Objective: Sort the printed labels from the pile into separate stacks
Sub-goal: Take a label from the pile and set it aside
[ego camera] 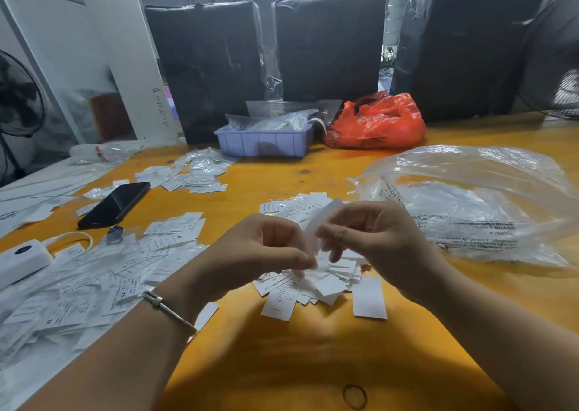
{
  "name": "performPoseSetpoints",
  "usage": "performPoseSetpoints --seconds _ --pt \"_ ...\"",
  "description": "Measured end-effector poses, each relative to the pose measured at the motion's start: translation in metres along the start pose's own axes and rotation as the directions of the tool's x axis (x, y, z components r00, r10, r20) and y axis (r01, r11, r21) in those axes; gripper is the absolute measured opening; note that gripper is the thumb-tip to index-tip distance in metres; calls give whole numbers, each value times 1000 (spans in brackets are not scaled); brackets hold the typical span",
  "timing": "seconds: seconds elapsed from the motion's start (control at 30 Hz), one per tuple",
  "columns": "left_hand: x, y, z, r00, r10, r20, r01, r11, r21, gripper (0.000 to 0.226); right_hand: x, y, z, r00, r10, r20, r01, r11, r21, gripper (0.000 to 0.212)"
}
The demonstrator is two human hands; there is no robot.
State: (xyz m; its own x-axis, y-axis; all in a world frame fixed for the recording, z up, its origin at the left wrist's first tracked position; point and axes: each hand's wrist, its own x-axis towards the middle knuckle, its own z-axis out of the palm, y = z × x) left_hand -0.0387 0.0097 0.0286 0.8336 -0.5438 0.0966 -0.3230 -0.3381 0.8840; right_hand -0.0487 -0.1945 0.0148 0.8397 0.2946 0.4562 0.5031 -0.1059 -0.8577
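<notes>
Both hands raised over pile (308, 285), L grip (266, 247) curled, maybe pinching, R grip (369, 232) pinching label (322, 219)

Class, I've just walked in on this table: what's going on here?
A person is sorting printed labels at a yellow table. Both hands, left hand and right hand, pinch one white label above a small pile of labels. More labels lie spread to the left, beside a black phone.

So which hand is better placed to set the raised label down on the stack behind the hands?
Probably the right hand: it pinches the raised label, and the far stack lies just beyond its fingertips. The left hand pinches labels low over the near pile.
</notes>
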Motion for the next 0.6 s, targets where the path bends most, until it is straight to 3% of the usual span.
performPoseSetpoints --seconds 0.07,0.13,0.27,0.4,0.5,0.6 --pt "1 0 2 1000 -5 19 4 999 42 26 0 1 -2 998 -10 68 23 981 -192 6" --pt "2 0 3 1000 1 15 -2 998 56 26 1 -1 -3 994 -11 112 40 966 -257 5" --pt "0 1 3 998 57 -16 -56 998 32 22 1 -8 -8 995 -45 93 60 983 -175 18" --pt "0 3 1 992 97 -84 -97 995 -5 19 5 -10 -16 992 -33 -121 39 998 54 14" --pt "1 0 -1 987 100 -122 -103 995 -14 11 5 -11 -17 978 -2 -208 37 986 163 39" --pt "1 -2 -4 988 74 -138 -79 996 -30 19 5 -9 -19 978 19 -208 20 983 182 64"
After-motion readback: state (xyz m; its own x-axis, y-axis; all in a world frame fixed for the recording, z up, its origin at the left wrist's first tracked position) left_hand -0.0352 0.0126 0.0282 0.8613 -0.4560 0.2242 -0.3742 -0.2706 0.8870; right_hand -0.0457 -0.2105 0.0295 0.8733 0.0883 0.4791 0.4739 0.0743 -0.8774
